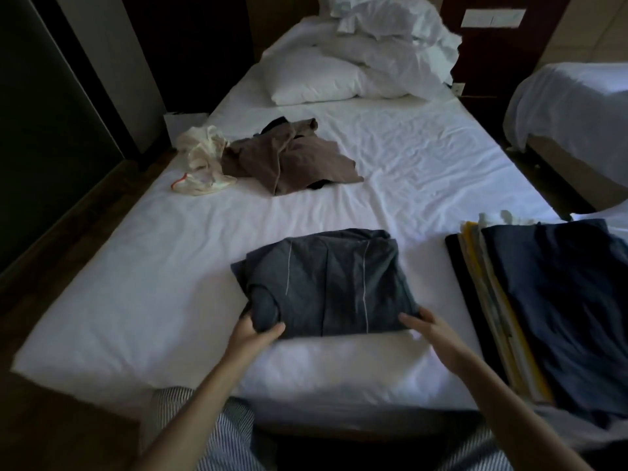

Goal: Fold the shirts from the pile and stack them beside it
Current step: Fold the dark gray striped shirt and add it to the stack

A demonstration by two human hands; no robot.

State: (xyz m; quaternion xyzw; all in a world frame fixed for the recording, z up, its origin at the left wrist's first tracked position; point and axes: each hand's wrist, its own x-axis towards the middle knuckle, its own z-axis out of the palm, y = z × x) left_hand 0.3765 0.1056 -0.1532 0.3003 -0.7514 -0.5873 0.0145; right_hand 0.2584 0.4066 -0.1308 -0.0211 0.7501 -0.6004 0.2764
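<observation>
- Dark grey-blue cotton, with thin pale piping: the folded shirt point(326, 283) lies as a neat rectangle on the white bed point(136, 300), near its foot and right in front of the person.
- The left hand point(256, 329) pinches the shirt's near left corner, thumb on top and fingers curled under the edge, while the right hand point(424, 322) clasps the near right corner the same way. Held at both corners like this, I'd say, the folds would stay together when the bundle is lifted.
- The stack point(530, 300) of folded shirts sits just to the right, edges fanned, a navy one on top; that looks like where this one is headed.
- Further up the bed, the pile point(289, 158) holds a crumpled brown shirt and a cream garment point(204, 158), still to be folded.
- Pillows point(356, 73) are heaped at the head, well clear.
</observation>
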